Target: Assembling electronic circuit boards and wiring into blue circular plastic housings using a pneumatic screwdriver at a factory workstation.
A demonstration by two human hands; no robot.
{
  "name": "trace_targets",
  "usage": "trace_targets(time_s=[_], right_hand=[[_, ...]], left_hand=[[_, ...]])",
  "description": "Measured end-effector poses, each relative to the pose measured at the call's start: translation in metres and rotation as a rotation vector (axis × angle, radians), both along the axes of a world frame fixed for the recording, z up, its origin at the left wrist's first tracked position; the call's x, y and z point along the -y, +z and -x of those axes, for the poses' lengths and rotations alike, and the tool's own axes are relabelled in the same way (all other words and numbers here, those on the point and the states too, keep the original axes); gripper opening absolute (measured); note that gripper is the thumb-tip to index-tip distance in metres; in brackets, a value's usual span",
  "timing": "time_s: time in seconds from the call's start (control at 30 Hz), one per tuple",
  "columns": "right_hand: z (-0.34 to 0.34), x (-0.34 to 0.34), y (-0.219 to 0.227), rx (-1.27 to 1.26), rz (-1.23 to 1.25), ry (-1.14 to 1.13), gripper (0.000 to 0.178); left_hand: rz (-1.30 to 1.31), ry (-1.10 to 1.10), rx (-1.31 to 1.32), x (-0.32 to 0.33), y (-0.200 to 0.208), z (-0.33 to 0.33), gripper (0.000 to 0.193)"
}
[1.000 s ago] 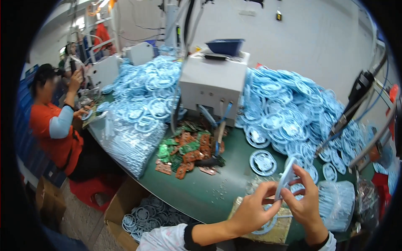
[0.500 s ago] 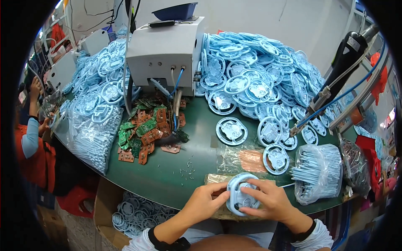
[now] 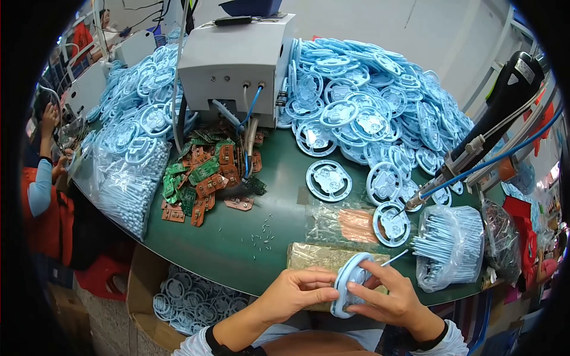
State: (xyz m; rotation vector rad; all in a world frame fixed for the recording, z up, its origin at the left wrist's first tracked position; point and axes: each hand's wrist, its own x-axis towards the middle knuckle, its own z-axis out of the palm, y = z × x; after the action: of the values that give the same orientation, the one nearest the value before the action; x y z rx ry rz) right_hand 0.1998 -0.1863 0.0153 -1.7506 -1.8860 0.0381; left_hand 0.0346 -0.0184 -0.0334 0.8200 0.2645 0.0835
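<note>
Grip: I see the left hand [image 3: 300, 292] and right hand [image 3: 387, 296] grasping a blue wheel-shaped piece [image 3: 349, 286], tilted on edge by the near rim.
Room, far left: a person in orange [image 3: 48, 240].
Floor: an open cardboard box [image 3: 155, 333] of similar pieces.
Green tabletop [image 3: 208, 252]: bagged sticks [image 3: 127, 190], circuit boards [image 3: 205, 181], grey machine [image 3: 228, 56], tan block [image 3: 314, 256], heaped blue wheels [image 3: 368, 95], a second stick bag [image 3: 451, 246].
Wall behind [image 3: 368, 21]: pale.
Right: a black-handled tool [image 3: 516, 80], angled downward.

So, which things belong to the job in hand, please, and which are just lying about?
Likely the job: blue wheel held by left hand and right hand; heaped blue wheels; tan block.
Probably lying about: dark blue tray; scattered small bits.
</note>
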Motion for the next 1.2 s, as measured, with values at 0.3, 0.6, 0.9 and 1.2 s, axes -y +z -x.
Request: trace_targets(time_s=[0.3,0.6,0.9,1.2], right_hand=[[0.008,0.005,0.002,0.135,0.049,-0.012,0.05],[0.02,0.02,0.004,-0.043,-0.282,-0.337,0.02],[0.046,-0.009,-0.014,-1.461,0.462,-0.302,0.027],[0.045,-0.003,-0.022,-1.273,0.437,-0.291,0.032]], left_hand=[[-0.302,-0.007,-0.04,0.009,0.015,0.002,0.024],[-0.168,0.27,-0.137,-0.007,0.031,0.015,0.039],[-0.197,0.349,-0.026,0.019,0.037,0.022,0.057],[-0.33,0.406,0.014,0.025,0.015,0.025,0.046]])
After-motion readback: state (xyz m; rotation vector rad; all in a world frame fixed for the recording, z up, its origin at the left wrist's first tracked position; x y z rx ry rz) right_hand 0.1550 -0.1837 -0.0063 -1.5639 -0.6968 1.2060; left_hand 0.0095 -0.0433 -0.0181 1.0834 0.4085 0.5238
